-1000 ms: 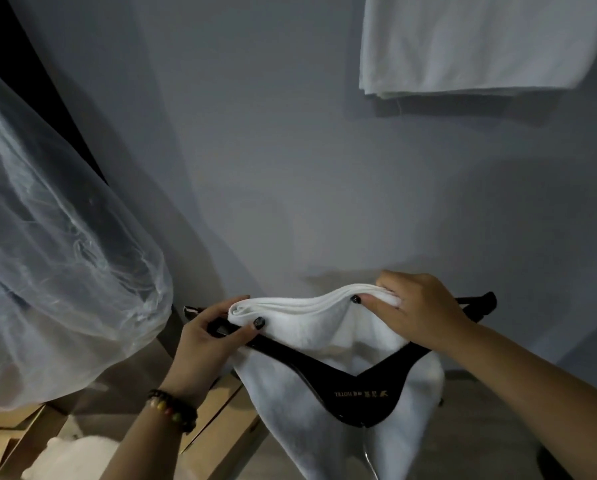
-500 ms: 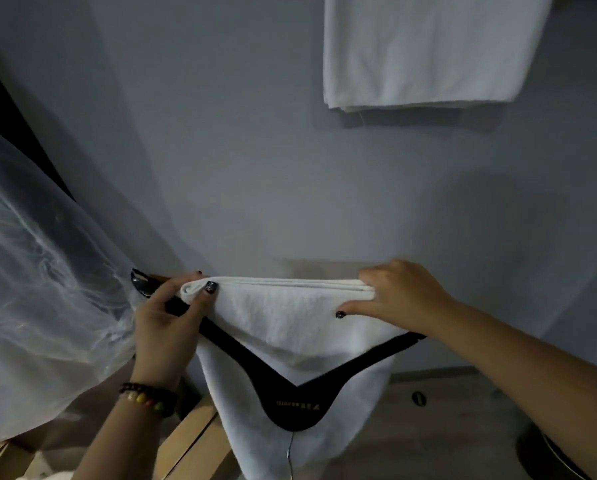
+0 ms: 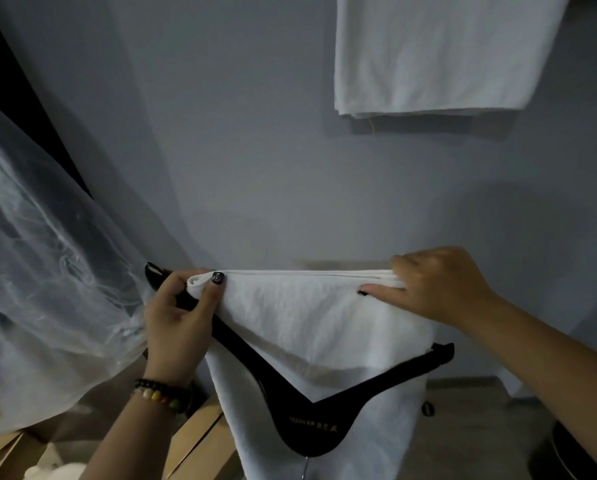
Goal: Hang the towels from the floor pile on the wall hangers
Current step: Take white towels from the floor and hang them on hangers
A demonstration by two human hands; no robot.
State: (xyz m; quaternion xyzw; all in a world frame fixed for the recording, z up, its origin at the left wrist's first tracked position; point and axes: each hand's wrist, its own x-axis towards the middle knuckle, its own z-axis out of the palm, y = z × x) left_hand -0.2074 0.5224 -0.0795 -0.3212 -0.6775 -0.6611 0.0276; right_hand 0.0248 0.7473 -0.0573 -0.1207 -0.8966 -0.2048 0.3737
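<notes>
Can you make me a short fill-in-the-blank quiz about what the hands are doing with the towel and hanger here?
1. The white towel is draped over a hanger coloured ____.
2. The hanger is held upside down, so its metal hook points ____.
3. The bead bracelet is on the ____ wrist.
4. Another white towel already hangs against the ____.

Missing words: black; down; left; wall

white towel (image 3: 310, 317) | black hanger (image 3: 310, 427), gold lettering | grey wall (image 3: 220, 133) | multicoloured bead bracelet (image 3: 160, 393)
</notes>
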